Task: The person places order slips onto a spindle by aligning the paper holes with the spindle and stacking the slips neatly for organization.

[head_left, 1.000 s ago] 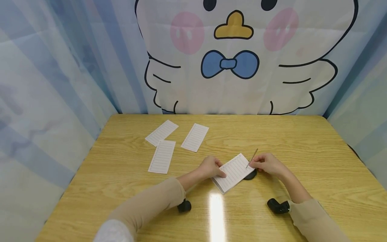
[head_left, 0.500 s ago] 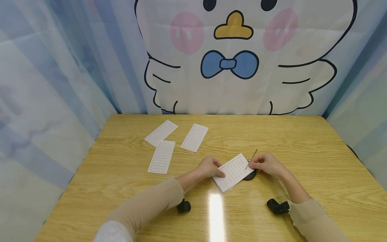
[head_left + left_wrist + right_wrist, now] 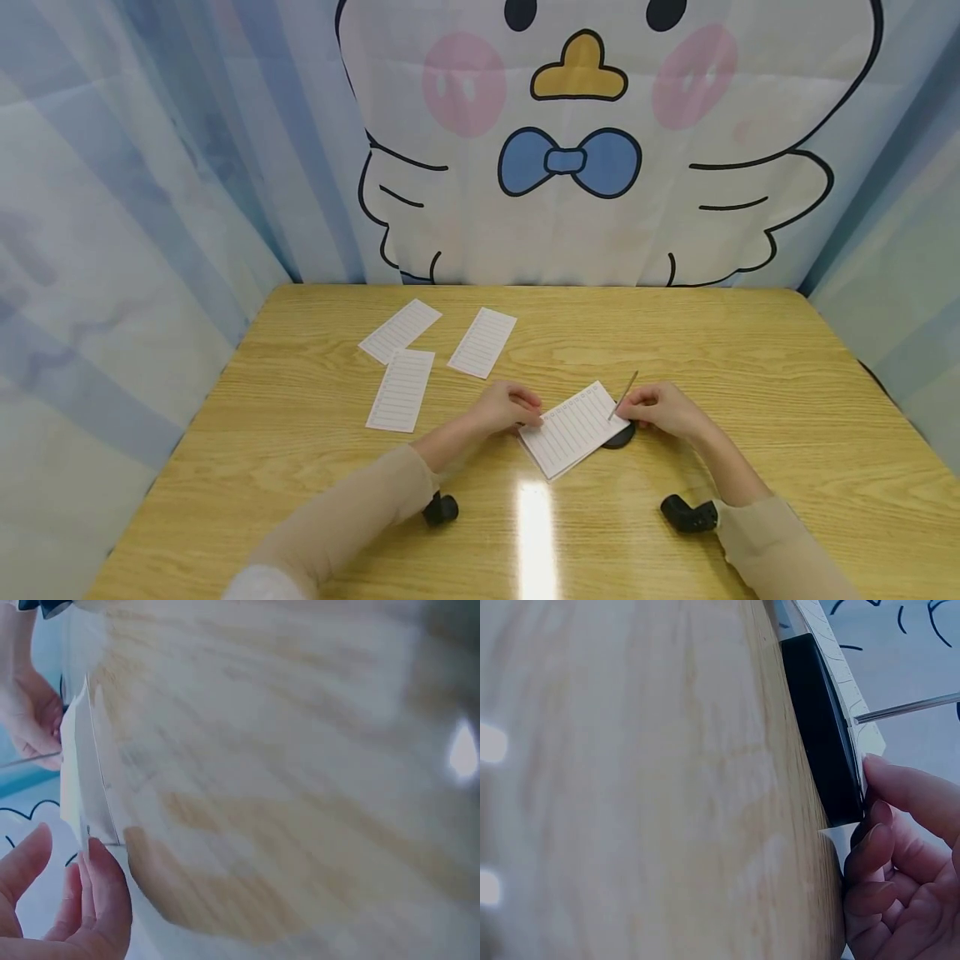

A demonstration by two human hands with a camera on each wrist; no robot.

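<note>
A thin stack of white lined paper slips (image 3: pixel 573 433) sits on a bill spike, whose metal rod (image 3: pixel 627 388) pokes up through the right corner. The spike's round black base (image 3: pixel 618 437) shows from under that corner. My right hand (image 3: pixel 663 408) pinches the corner beside the rod; in the right wrist view its thumb (image 3: pixel 907 787) lies at the paper's edge, fingers curled near the base (image 3: pixel 821 727). My left hand (image 3: pixel 504 408) is at the stack's left edge. The left wrist view shows its thumb (image 3: pixel 30 862) apart from the paper, fingertips right at the edge.
Three similar loose slips lie toward the back left of the wooden table (image 3: pixel 750 350): one slip (image 3: pixel 483 342) by itself, another slip (image 3: pixel 401 390) close to a third slip (image 3: pixel 401 329). A printed curtain (image 3: pixel 570 225) hangs behind the table.
My left hand has drawn back slightly to the left, its thumb coming off the top of the stack. The right hand, spike and loose slips look the same.
</note>
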